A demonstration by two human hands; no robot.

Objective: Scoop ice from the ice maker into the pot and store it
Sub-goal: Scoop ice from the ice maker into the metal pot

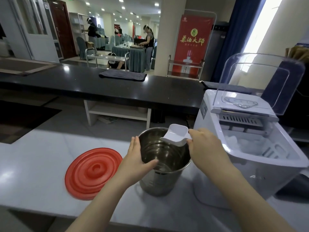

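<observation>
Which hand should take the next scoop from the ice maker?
Right. The right hand holds the scoop, and the open ice maker sits on its side. The left hand grips the pot rim, steadying it.

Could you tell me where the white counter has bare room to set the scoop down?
Bare counter lies left of the red lid and behind it; also before the pot at the near edge. Between pot and ice maker it is crowded.
</observation>
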